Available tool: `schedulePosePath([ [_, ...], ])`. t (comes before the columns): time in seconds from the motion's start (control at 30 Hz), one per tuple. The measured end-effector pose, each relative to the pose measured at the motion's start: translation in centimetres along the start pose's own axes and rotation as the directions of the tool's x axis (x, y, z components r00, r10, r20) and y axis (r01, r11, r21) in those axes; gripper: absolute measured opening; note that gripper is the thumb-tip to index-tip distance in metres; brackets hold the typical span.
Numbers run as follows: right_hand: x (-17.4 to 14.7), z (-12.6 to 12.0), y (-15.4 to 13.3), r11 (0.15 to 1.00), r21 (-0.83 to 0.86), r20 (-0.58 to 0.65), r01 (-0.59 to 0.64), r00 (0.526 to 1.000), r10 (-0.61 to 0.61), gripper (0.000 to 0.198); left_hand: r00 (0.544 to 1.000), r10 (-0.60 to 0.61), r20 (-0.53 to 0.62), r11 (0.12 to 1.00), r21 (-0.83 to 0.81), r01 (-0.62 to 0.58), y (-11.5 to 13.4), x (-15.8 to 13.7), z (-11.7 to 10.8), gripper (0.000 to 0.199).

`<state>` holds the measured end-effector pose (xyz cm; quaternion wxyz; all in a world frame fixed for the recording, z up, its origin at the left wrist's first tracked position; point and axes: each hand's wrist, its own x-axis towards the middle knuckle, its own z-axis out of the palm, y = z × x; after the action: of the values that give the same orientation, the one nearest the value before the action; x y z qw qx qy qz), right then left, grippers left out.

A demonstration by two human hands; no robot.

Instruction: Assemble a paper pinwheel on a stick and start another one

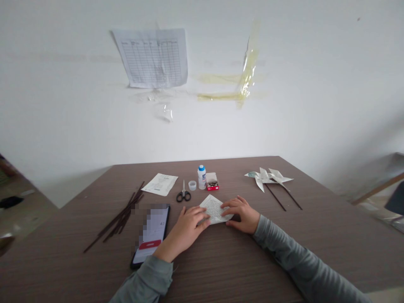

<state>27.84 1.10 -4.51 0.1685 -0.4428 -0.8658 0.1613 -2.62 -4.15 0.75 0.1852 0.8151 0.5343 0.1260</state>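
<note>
A small piece of printed paper (pixel 213 207) lies on the table with one corner pointing away from me and its near edge slightly raised. My left hand (pixel 185 228) holds its left side, fingers on top and thumb by the near edge. On the right side, my right hand (pixel 244 215) grips the paper with bent fingers above and the thumb low at the near corner. Both hands partly cover the sheet. Just beyond it are black-handled scissors (pixel 183 195), a small translucent cup (pixel 192 185), a white bottle with a blue cap (pixel 201 178) and a red box of small pins (pixel 212 185).
A phone (pixel 153 235) lies left of my left forearm. Several thin brown sticks (pixel 121 216) are farther left, below more paper (pixel 160 184). Two paper pinwheels (pixel 268 176) on sticks lie at the right. The brown table (pixel 315 235) meets a white wall with a taped sheet (pixel 154 59).
</note>
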Motion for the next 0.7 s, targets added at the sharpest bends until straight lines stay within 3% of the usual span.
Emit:
schedulePosePath([
  [0.13,0.0,0.2,0.2,0.999,-0.022,-0.050,-0.030,0.998,0.029,0.015,1.000,-0.010,-0.021,1.000,0.013,0.011,0.1,0.0,0.1,0.036],
  [0.4,0.0,0.1,0.6,1.000,-0.022,-0.110,-0.010,0.994,0.008,0.021,0.997,0.012,-0.077,0.999,0.040,-0.009,0.2,0.1,-0.2,0.024],
  [0.53,0.0,-0.4,0.8,1.000,-0.010,-0.100,-0.008,0.995,0.007,0.022,0.995,0.017,-0.102,0.998,0.056,-0.011,0.0,0.4,-0.3,0.034],
  [0.7,0.3,0.3,1.4,1.000,0.029,-0.180,0.005,0.984,0.000,0.015,0.973,0.028,-0.230,1.000,-0.005,-0.030,-0.8,0.9,0.6,0.019],
])
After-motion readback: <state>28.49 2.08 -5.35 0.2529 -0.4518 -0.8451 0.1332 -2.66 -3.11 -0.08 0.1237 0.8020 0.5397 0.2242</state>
